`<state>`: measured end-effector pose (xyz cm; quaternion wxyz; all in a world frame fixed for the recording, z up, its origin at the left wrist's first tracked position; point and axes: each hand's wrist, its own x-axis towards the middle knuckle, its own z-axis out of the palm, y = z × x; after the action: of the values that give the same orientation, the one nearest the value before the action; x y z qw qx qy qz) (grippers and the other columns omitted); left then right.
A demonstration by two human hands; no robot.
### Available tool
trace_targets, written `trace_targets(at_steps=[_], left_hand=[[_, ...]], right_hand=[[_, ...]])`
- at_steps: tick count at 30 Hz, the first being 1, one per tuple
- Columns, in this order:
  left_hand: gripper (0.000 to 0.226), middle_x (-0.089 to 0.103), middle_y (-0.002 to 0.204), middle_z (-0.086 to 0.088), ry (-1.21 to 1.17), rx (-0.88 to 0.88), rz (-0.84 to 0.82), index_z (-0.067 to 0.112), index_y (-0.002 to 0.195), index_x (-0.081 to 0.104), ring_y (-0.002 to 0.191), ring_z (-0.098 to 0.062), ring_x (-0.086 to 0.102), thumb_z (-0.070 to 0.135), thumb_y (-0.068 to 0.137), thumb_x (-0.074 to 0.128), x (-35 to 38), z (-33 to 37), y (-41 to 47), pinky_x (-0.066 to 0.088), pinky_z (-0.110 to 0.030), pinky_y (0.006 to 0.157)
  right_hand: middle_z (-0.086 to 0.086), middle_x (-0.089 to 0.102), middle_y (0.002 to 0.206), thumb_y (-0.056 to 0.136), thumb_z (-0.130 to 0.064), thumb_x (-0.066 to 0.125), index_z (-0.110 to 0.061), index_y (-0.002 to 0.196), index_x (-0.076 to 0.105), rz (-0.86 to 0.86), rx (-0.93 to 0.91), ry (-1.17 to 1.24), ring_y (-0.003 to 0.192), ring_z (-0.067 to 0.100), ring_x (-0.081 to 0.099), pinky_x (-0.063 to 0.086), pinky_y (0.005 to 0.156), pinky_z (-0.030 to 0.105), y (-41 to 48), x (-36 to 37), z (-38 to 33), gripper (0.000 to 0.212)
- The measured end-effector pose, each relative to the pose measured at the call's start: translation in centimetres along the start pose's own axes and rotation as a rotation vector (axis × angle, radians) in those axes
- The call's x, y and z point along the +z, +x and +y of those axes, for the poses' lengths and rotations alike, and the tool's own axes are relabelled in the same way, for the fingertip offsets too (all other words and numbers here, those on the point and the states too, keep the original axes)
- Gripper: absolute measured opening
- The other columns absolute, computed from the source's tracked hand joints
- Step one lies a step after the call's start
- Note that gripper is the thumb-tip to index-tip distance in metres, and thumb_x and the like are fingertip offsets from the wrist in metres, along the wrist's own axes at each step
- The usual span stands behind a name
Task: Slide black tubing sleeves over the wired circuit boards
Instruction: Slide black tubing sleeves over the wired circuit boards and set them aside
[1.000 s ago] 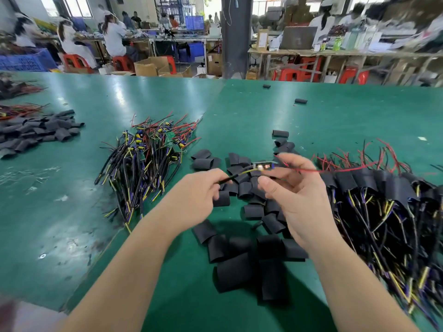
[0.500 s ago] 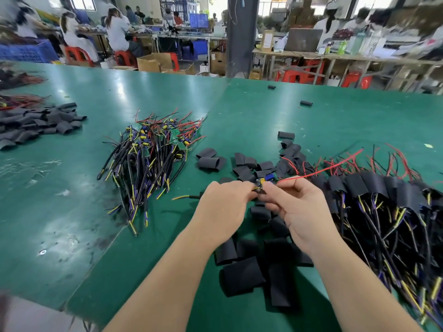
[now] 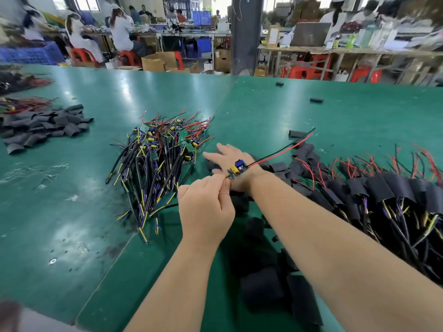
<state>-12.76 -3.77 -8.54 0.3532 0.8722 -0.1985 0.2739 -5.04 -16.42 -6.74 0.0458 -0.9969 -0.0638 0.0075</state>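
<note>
— Where is the board?
— My left hand (image 3: 206, 207) pinches the circuit board (image 3: 236, 167) by its wire end, fingers curled tight. Its red and black leads (image 3: 280, 150) run up and to the right from the board.
— And the other hand?
— My right hand (image 3: 227, 155) lies just beyond the board, fingers spread over the loose black sleeves (image 3: 278, 167). That wrist passes under the board.

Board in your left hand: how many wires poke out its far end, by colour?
Wires leaving the far end of the circuit board:
Red wire: 1
Black wire: 1
Total: 2
</note>
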Motion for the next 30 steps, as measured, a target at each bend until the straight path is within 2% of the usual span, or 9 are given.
trace_targets(at_steps=[2, 4, 7, 13, 16, 19, 25, 28, 30], left_hand=[[0.030, 0.050, 0.058, 0.002, 0.012, -0.027, 0.028, 0.014, 0.068, 0.055, 0.056, -0.027, 0.049, 0.024, 0.091, 0.039, 0.0, -0.3, 0.0, 0.027, -0.035, 0.062], [0.033, 0.050, 0.059, 0.002, 0.021, -0.046, 0.042, 0.015, 0.069, 0.055, 0.058, -0.027, 0.050, 0.028, 0.091, 0.034, 0.0, -0.5, 0.1, 0.028, -0.036, 0.063], [0.033, 0.052, 0.059, 0.002, 0.032, -0.052, 0.044, 0.014, 0.069, 0.057, 0.059, -0.027, 0.051, 0.027, 0.091, 0.036, 0.2, -0.4, 0.2, 0.025, -0.036, 0.064], [0.039, 0.057, 0.062, 0.002, 0.020, -0.038, 0.034, 0.014, 0.074, 0.063, 0.062, -0.026, 0.054, 0.030, 0.091, 0.032, 0.2, -0.6, 0.1, 0.024, -0.036, 0.066], [0.041, 0.059, 0.062, 0.002, 0.013, -0.021, 0.040, 0.014, 0.075, 0.066, 0.061, -0.026, 0.055, 0.030, 0.091, 0.032, 0.2, -0.7, 0.0, 0.025, -0.035, 0.067], [0.041, 0.058, 0.061, 0.002, -0.005, -0.012, 0.021, 0.014, 0.075, 0.066, 0.060, -0.025, 0.053, 0.030, 0.091, 0.032, 0.4, -0.7, 0.0, 0.025, -0.036, 0.067], [0.031, 0.055, 0.058, 0.008, -0.123, 0.059, -0.052, 0.018, 0.073, 0.067, 0.059, -0.019, 0.053, 0.022, 0.091, 0.042, 0.2, -0.6, -0.2, 0.027, -0.035, 0.068], [0.037, 0.056, 0.058, 0.007, -0.171, 0.109, -0.091, 0.017, 0.073, 0.067, 0.058, -0.019, 0.051, 0.031, 0.090, 0.038, 0.1, -0.4, -0.5, 0.030, -0.036, 0.069], [0.038, 0.057, 0.059, 0.006, -0.180, 0.117, -0.114, 0.017, 0.072, 0.067, 0.059, -0.020, 0.052, 0.032, 0.090, 0.037, 0.1, -0.3, -0.6, 0.031, -0.036, 0.070]], right_hand=[[0.012, 0.045, 0.142, 0.099, -0.028, 0.042, -0.020, 0.138, 0.044, -0.053, 0.005, -0.014, 0.133, 0.027, 0.041, 0.035, 0.102, 0.029, 0.4, 0.6, -0.6, 0.039], [0.007, 0.056, 0.094, 0.095, -0.014, 0.043, -0.013, 0.096, 0.052, 0.001, 0.014, 0.019, 0.094, 0.027, 0.056, 0.039, 0.071, 0.023, 0.1, 0.4, -0.9, 0.009], [-0.001, 0.038, 0.064, 0.093, -0.007, 0.045, -0.015, 0.064, 0.031, 0.014, 0.060, 0.013, 0.063, 0.023, 0.039, 0.028, 0.047, 0.018, -0.6, -1.1, -1.1, 0.033], [0.004, 0.045, 0.073, 0.096, -0.029, 0.050, -0.013, 0.099, 0.041, 0.274, 0.223, 0.167, 0.066, 0.027, 0.042, 0.034, 0.061, 0.031, -6.2, -2.1, 0.8, 0.019], [-0.001, 0.062, 0.074, 0.099, -0.029, 0.044, -0.019, 0.106, 0.053, 0.354, 0.283, 0.599, 0.061, 0.014, 0.053, 0.039, 0.056, 0.023, -9.9, -2.3, 2.1, 0.016], [-0.002, 0.055, 0.073, 0.103, -0.028, 0.037, -0.036, 0.120, 0.057, 0.398, 0.383, 1.151, 0.052, 0.009, 0.045, 0.037, 0.055, 0.022, -13.3, -1.9, 3.1, 0.028], [0.001, 0.050, 0.076, 0.100, -0.011, 0.041, -0.024, 0.110, 0.066, 0.516, 0.347, 2.064, 0.067, 0.012, 0.054, 0.053, 0.064, 0.025, -17.6, -2.4, 4.4, 0.029], [0.003, 0.055, 0.073, 0.094, -0.008, 0.050, -0.017, 0.096, 0.063, 0.682, 0.299, 2.187, 0.079, 0.016, 0.070, 0.057, 0.073, 0.023, -18.5, -2.6, 4.9, 0.016], [0.003, 0.055, 0.070, 0.093, -0.018, 0.054, -0.017, 0.086, 0.058, 0.795, 0.334, 2.205, 0.073, 0.018, 0.069, 0.057, 0.068, 0.025, -18.8, -2.8, 5.3, 0.009]])
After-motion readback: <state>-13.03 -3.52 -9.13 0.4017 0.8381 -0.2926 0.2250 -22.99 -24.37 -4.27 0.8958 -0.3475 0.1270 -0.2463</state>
